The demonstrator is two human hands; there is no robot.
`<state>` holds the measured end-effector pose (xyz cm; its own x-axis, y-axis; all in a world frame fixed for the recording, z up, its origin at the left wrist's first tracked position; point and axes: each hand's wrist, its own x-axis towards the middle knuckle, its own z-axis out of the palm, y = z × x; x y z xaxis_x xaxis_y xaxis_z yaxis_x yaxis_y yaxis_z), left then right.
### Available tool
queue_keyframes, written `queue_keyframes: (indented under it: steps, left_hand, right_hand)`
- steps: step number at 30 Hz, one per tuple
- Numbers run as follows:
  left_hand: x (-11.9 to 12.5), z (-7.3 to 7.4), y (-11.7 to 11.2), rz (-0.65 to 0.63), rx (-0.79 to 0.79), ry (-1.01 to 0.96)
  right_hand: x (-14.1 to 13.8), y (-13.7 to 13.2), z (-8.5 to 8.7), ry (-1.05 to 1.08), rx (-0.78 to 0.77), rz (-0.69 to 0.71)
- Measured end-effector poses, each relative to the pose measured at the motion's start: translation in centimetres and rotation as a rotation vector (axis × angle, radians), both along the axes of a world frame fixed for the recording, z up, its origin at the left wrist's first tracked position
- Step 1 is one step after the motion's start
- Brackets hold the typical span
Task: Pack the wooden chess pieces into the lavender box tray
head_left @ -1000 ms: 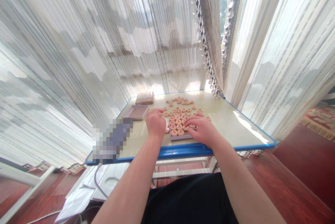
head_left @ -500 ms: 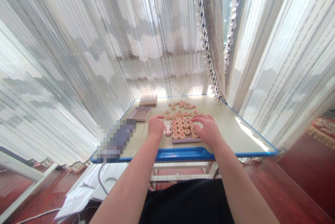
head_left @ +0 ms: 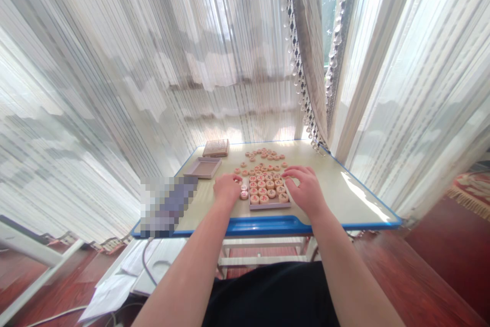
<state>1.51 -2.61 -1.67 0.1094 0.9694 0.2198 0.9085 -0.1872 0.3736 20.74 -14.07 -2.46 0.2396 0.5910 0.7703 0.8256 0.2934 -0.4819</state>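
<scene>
A shallow grey tray (head_left: pixel 269 206) near the table's front edge holds several round wooden chess pieces (head_left: pixel 267 189) in rows. My left hand (head_left: pixel 226 188) rests curled just left of the tray, its fingertips beside a loose piece (head_left: pixel 244 195); what it grips, if anything, is hidden. My right hand (head_left: pixel 305 188) lies at the tray's right edge with fingers spread, touching the pieces at its far right corner. More loose pieces (head_left: pixel 265 155) are scattered beyond the tray.
A cream table with a blue rim (head_left: pixel 268 225) stands against sheer curtains. An empty grey box lid (head_left: pixel 203 167) and a folded board (head_left: pixel 216 147) sit at the back left. A blurred dark object (head_left: pixel 165 204) lies at the front left. Cables and papers lie on the floor.
My right hand has slid off the tray's pieces to the tray's right edge. My left hand has drawn back toward me, to beside the tray's left edge.
</scene>
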Motion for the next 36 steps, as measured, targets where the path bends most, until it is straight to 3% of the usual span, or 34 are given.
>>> queue_keyframes:
  steps: [6, 15, 24, 36]
  left_hand:
    - [0.52, 0.06, -0.08, 0.007, 0.038, 0.077]
    - [0.68, -0.02, -0.06, -0.076, 0.215, 0.022]
    - [0.55, -0.27, -0.23, -0.173, 0.113, -0.058]
    - [0.54, -0.79, 0.26, -0.213, 0.073, -0.150]
  right_hand:
    - [-0.03, -0.14, 0.14, 0.088, 0.051, -0.020]
    - [-0.14, 0.19, -0.15, 0.063, -0.061, 0.028]
    - [-0.42, 0.07, 0.05, 0.013, -0.127, 0.047]
    - [-0.45, 0.26, -0.16, 0.002, -0.175, 0.060]
